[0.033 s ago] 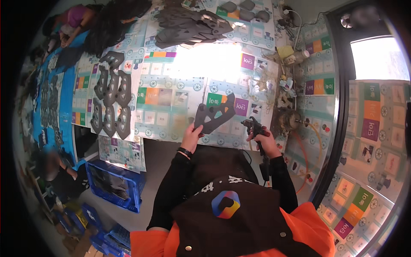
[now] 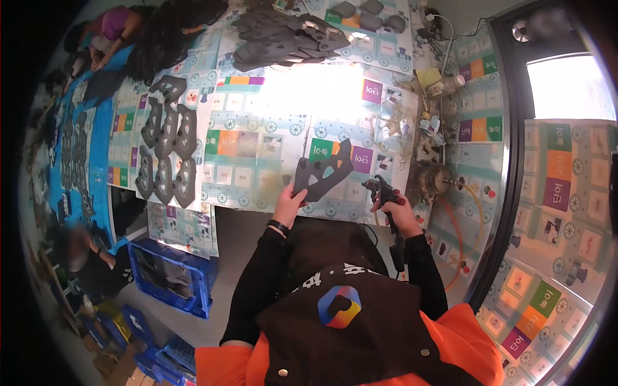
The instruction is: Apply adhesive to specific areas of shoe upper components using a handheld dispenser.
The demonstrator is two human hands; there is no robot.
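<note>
Nothing moved, left hand point(image 2: 288, 201) holding grey panel point(image 2: 322, 172), blue crate point(image 2: 168, 274) of dark pieces

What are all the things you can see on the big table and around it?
Flat cut piece: one, dark grey, held up over the table's near edge.
Spray gun: one, black, near edge, right of the cut piece.
Laid-out cut pieces: several, dark grey, in rows on the table's left part.
Pile of cut pieces: one heap, grey, far side.
Table cover: colourful printed sheets, whole top.
Hose: one, orange, right of the table.
Crate: one, blue, on the floor at left.
Other people: at least two, far left.
Left hand: holds the flat cut piece's lower end.
Right hand: grips the spray gun.
</note>
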